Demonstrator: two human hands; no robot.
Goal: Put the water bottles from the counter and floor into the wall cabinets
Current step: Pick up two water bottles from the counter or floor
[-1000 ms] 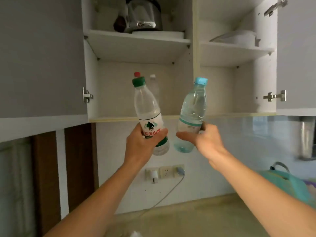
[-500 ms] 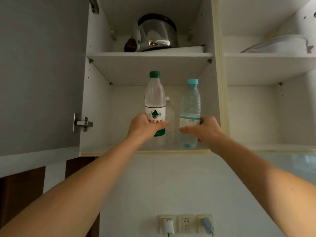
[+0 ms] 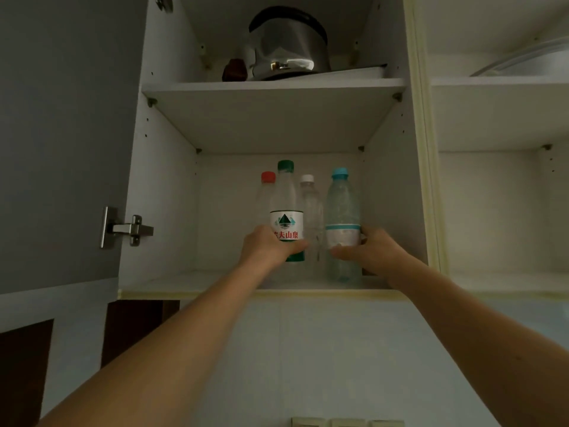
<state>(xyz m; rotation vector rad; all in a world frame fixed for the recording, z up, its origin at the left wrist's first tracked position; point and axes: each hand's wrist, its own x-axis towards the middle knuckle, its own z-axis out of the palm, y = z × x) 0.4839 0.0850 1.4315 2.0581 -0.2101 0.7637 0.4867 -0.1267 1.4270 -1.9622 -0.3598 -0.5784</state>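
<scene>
On the lower shelf [image 3: 215,280] of the open wall cabinet [image 3: 163,180], both hands are wrapped around a bottle each. Left hand [image 3: 268,246] grips the green-cap bottle [image 3: 286,208] at its label; right hand [image 3: 374,249] grips the blue-cap bottle [image 3: 342,208] just below its blue band. Both bottles upright, inside the compartment, at about 12 o'clock from the shelf's front edge.

Blue-cap base looks seated on the shelf. Green-cap base is hidden behind the left hand, so can't tell if it's down yet.

Two more bottles stand behind: red-cap bottle [image 3: 267,188] at 11 o'clock of the green one, white-cap bottle [image 3: 309,204] between the two held ones, close to both.

How I'd finish the placement:
- Lower until each base sits flat before letting go; feel for the shelf, since the shelf floor is barely seen from below.
- Don't push further back. The white-cap bottle is right there and looks light, so a nudge could tip it.
- Release one hand at a time, fingers opening sideways, not dragging forward.
- Withdraw straight back toward 6 o'clock, clear of the front lip.
- Keep bases well behind the edge.

Room left at 9 o'clock of the red-cap bottle for the next ones. Door hinge [image 3: 129,229] on the left wall, well apart from the bottles. Kettle [image 3: 289,47] on the upper shelf, not in the way.
</scene>
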